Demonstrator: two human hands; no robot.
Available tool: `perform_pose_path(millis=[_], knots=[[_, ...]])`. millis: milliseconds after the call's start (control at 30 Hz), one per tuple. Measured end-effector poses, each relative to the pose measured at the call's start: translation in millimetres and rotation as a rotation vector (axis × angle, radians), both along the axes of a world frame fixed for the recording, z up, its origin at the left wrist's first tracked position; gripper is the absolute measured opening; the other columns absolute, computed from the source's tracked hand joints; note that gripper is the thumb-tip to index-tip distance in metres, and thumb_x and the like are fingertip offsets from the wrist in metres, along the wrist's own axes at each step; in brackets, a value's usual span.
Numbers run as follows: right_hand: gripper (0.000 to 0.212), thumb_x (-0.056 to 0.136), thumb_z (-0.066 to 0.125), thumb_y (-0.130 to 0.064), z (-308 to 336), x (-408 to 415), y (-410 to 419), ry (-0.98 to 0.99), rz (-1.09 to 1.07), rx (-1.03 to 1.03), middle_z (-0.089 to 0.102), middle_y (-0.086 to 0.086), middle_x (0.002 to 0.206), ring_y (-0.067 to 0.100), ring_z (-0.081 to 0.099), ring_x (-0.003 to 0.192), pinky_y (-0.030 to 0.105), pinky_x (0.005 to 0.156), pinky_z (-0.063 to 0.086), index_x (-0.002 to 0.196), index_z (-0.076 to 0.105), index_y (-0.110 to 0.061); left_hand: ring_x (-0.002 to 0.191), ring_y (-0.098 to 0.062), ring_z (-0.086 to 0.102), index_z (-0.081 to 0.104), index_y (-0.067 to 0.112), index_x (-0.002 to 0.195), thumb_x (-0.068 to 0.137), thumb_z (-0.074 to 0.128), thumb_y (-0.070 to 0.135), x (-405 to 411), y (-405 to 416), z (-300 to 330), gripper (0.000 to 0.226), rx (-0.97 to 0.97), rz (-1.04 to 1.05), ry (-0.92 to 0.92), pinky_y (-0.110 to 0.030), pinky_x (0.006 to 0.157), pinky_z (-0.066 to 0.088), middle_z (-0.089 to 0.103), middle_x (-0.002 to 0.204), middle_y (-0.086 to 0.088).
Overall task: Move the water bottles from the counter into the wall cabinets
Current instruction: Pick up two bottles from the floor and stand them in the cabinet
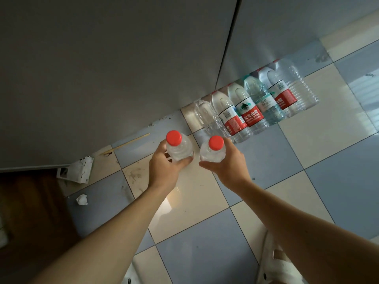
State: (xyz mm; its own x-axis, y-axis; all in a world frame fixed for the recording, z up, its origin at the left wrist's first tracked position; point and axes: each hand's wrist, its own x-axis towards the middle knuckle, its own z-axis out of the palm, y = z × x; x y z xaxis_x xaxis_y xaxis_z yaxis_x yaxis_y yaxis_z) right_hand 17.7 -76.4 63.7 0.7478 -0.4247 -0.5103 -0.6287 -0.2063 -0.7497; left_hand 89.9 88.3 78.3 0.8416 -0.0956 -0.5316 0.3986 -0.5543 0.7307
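Gripping one upright bottle each, the left hand (164, 167) is holding the left bottle (178, 147) and the right hand (227, 163) the right bottle (213, 150), both just below the shut cabinet doors (123, 68).

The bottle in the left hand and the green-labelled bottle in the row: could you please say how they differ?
The bottle in the left hand is gripped by the left hand; the green-labelled bottle stands untouched in the row. The held one shows a red cap and no visible label; the other has a pale green-printed label, its cap hidden. Both are clear plastic.
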Motion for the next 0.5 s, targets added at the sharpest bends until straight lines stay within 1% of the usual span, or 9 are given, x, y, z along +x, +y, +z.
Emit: perform_pose_path(millis=[67, 133, 200, 233, 267, 367, 400, 433, 500], knots=[[0.08, 0.063, 0.095, -0.031, 27, -3, -9, -0.003, -0.018, 0.013, 0.065, -0.005, 0.123, 0.016, 0.06, 0.11, 0.031, 0.092, 0.048, 0.131, 0.054, -0.029, 0.109, -0.02, 0.066, 0.061, 0.023, 0.125, 0.068, 0.094, 0.026, -3, -5, 25, 0.065, -0.012, -0.02, -0.008, -0.039, 0.098, 0.052, 0.07, 0.115, 0.003], [0.08, 0.062, 0.095, -0.033, 61, -3, -20, -0.03, -0.033, 0.035, 0.067, -0.008, 0.118, 0.015, 0.063, 0.108, 0.025, 0.087, 0.048, 0.132, 0.056, -0.027, 0.112, -0.017, 0.062, 0.06, 0.023, 0.128, 0.069, 0.093, 0.028, -5, -13, 58, 0.068, -0.004, -0.047, -0.044, -0.027, 0.095, 0.049, 0.068, 0.118, 0.005], [0.081, 0.063, 0.095, -0.034, 101, -5, -30, -0.058, -0.036, 0.058, 0.067, -0.011, 0.118, 0.012, 0.063, 0.106, 0.023, 0.087, 0.048, 0.133, 0.056, -0.028, 0.113, -0.013, 0.058, 0.057, 0.026, 0.133, 0.071, 0.092, 0.03, -7, -22, 96, 0.071, 0.007, -0.085, -0.077, -0.011, 0.087, 0.04, 0.065, 0.123, 0.007], [0.081, 0.063, 0.095, -0.034, 123, -6, -36, -0.074, -0.032, 0.063, 0.067, -0.011, 0.119, 0.01, 0.063, 0.105, 0.023, 0.088, 0.048, 0.134, 0.055, -0.028, 0.114, -0.012, 0.056, 0.056, 0.027, 0.133, 0.071, 0.091, 0.032, -8, -28, 118, 0.072, -0.003, -0.097, -0.089, -0.009, 0.086, 0.038, 0.063, 0.125, 0.008], [0.082, 0.063, 0.094, -0.034, 146, -8, -42, -0.086, -0.029, 0.065, 0.067, -0.012, 0.119, 0.007, 0.063, 0.103, 0.021, 0.087, 0.047, 0.134, 0.055, -0.028, 0.116, -0.012, 0.055, 0.055, 0.028, 0.134, 0.072, 0.091, 0.033, -11, -33, 141, 0.072, -0.019, -0.103, -0.094, -0.012, 0.09, 0.041, 0.062, 0.127, 0.008], [0.078, 0.063, 0.092, -0.037, 217, -12, -59, -0.13, -0.021, 0.082, 0.068, -0.012, 0.117, 0.002, 0.064, 0.102, 0.018, 0.087, 0.05, 0.132, 0.057, -0.025, 0.125, -0.018, 0.054, 0.052, 0.031, 0.139, 0.074, 0.088, 0.039, -16, -48, 211, 0.075, -0.068, -0.113, -0.087, -0.041, 0.106, 0.047, 0.06, 0.134, 0.004], [0.078, 0.062, 0.091, -0.041, 243, -13, -65, -0.154, -0.016, 0.088, 0.068, -0.014, 0.115, -0.001, 0.064, 0.101, 0.012, 0.084, 0.051, 0.13, 0.058, -0.026, 0.126, -0.019, 0.054, 0.052, 0.033, 0.139, 0.074, 0.088, 0.04, -17, -53, 236, 0.074, -0.09, -0.115, -0.091, -0.046, 0.107, 0.047, 0.061, 0.133, 0.005], [0.078, 0.06, 0.089, -0.045, 268, -15, -70, -0.178, -0.009, 0.092, 0.068, -0.016, 0.112, -0.007, 0.064, 0.099, 0.006, 0.078, 0.05, 0.129, 0.058, -0.026, 0.125, -0.018, 0.055, 0.052, 0.033, 0.138, 0.074, 0.088, 0.041, -19, -57, 259, 0.074, -0.114, -0.115, -0.098, -0.046, 0.107, 0.047, 0.061, 0.132, 0.006], [0.077, 0.06, 0.089, -0.045, 317, -17, -80, -0.208, 0.0, 0.104, 0.068, -0.018, 0.111, -0.015, 0.061, 0.097, 0.0, 0.072, 0.046, 0.129, 0.059, -0.026, 0.126, -0.017, 0.055, 0.053, 0.034, 0.137, 0.072, 0.089, 0.042, -21, -65, 305, 0.075, -0.146, -0.118, -0.116, -0.039, 0.106, 0.047, 0.061, 0.133, 0.007]])
